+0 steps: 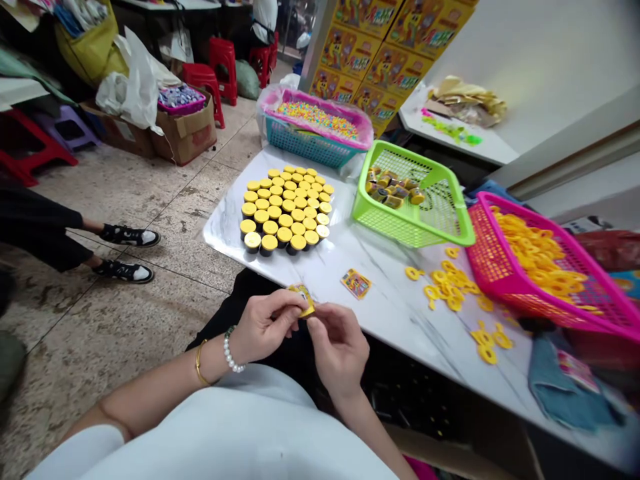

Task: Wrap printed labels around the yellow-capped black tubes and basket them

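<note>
My left hand pinches a small yellow printed label between thumb and fingers, just off the table's front edge. The thumb and fingertips of my right hand close at the label's lower right corner. On the table beyond lies a small pile of printed labels. Further left, many small dark jars with yellow lids stand upright in a close group. Yellow plastic ring pieces lie loose to the right of the label pile.
A green basket holds several jars with printed wraps. Beside it, a pink basket is heaped with yellow ring pieces. A teal basket of colourful beads stands at the back. At left are a person's shoes and a cardboard box.
</note>
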`<move>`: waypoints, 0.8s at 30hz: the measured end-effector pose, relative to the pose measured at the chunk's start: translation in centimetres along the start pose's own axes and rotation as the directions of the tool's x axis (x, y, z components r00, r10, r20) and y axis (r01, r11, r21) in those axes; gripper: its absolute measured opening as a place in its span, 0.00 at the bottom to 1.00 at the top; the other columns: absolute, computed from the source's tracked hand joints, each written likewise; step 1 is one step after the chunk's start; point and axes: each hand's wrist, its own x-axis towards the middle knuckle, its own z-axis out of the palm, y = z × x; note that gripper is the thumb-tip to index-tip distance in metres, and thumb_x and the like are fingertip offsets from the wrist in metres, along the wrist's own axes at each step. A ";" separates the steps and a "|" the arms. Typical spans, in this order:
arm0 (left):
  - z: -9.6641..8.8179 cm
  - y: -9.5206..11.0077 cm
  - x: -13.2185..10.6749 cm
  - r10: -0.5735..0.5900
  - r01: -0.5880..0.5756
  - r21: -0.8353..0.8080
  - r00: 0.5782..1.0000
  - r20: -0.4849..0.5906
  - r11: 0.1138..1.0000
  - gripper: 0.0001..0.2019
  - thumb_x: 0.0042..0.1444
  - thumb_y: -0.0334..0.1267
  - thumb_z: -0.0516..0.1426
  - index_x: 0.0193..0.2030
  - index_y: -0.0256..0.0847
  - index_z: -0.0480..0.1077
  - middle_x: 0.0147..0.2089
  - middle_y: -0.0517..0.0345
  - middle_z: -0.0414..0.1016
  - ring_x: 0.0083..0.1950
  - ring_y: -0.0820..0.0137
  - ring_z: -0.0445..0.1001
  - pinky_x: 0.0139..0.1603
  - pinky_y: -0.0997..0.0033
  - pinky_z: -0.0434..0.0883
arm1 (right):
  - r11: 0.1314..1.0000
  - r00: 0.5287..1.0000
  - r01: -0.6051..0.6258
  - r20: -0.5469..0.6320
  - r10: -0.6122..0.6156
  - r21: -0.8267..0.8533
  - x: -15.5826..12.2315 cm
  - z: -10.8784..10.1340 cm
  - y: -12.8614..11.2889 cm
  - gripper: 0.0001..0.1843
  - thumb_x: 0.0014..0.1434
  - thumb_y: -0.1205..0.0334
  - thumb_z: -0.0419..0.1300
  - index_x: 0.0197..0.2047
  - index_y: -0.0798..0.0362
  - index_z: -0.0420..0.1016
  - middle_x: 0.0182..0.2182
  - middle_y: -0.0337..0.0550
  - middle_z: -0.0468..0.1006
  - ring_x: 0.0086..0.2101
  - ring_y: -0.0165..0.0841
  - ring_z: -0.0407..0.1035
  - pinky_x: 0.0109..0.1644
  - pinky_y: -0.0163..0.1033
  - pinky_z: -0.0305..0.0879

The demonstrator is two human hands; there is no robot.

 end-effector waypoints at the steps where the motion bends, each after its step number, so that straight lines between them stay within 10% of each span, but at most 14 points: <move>1: 0.0 0.2 0.1 0.029 -0.030 0.035 0.999 0.021 0.999 0.11 0.66 0.44 0.54 0.44 0.39 0.74 0.28 0.59 0.74 0.23 0.77 0.71 0.25 0.78 0.70 | 0.994 0.997 -0.083 0.009 0.083 0.073 0.4 0.0 -0.2 0.08 0.59 0.65 0.66 0.42 0.48 0.74 0.33 0.38 0.82 0.31 0.31 0.79 0.36 0.34 0.78; 9: -1.4 1.0 0.7 -0.007 0.061 0.179 0.958 -0.285 0.982 0.10 0.56 0.42 0.64 0.40 0.39 0.71 0.30 0.62 0.69 0.30 0.75 0.67 0.31 0.77 0.66 | 0.973 0.986 -0.153 0.096 0.138 0.171 1.2 -0.6 0.3 0.10 0.57 0.64 0.68 0.42 0.49 0.75 0.43 0.44 0.77 0.44 0.35 0.75 0.46 0.40 0.79; 14: -1.7 1.4 1.2 -0.129 0.162 0.119 0.960 -0.248 0.980 0.12 0.52 0.42 0.66 0.26 0.37 0.72 0.31 0.58 0.71 0.33 0.73 0.69 0.33 0.74 0.67 | 0.990 0.986 -0.108 0.136 0.095 0.092 0.5 -0.7 1.1 0.16 0.57 0.65 0.68 0.48 0.47 0.77 0.44 0.43 0.76 0.44 0.36 0.75 0.48 0.45 0.80; 24: -2.1 0.2 0.9 -0.538 0.488 -0.277 0.830 -0.145 0.828 0.18 0.42 0.46 0.71 0.28 0.35 0.71 0.23 0.64 0.68 0.22 0.80 0.61 0.22 0.78 0.57 | 0.991 0.977 0.107 0.194 -0.090 -0.080 0.4 -0.5 1.8 0.20 0.58 0.68 0.66 0.54 0.45 0.75 0.46 0.46 0.77 0.44 0.38 0.76 0.48 0.45 0.80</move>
